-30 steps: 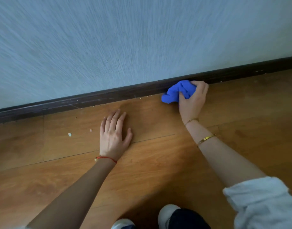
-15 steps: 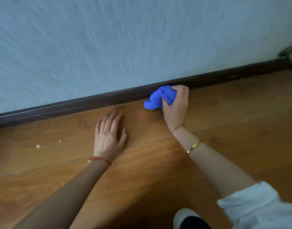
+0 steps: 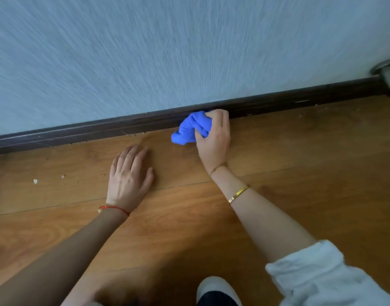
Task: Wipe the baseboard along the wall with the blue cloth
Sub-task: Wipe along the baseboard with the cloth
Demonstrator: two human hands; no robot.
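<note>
Down at floor level, the right hand (image 3: 213, 138) is closed around the bunched blue cloth (image 3: 190, 130), pressing it against the dark baseboard (image 3: 101, 129) under the wall (image 3: 167, 51). Meanwhile the left hand (image 3: 128, 178) lies flat and empty on the wooden floor (image 3: 300, 162), fingers spread.

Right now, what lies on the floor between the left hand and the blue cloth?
Nothing: in the head view, only bare wooden floor separates the left hand from the blue cloth.

Right hand (image 3: 213, 138), blue cloth (image 3: 190, 129) further left along baseboard (image 3: 101, 129).
</note>
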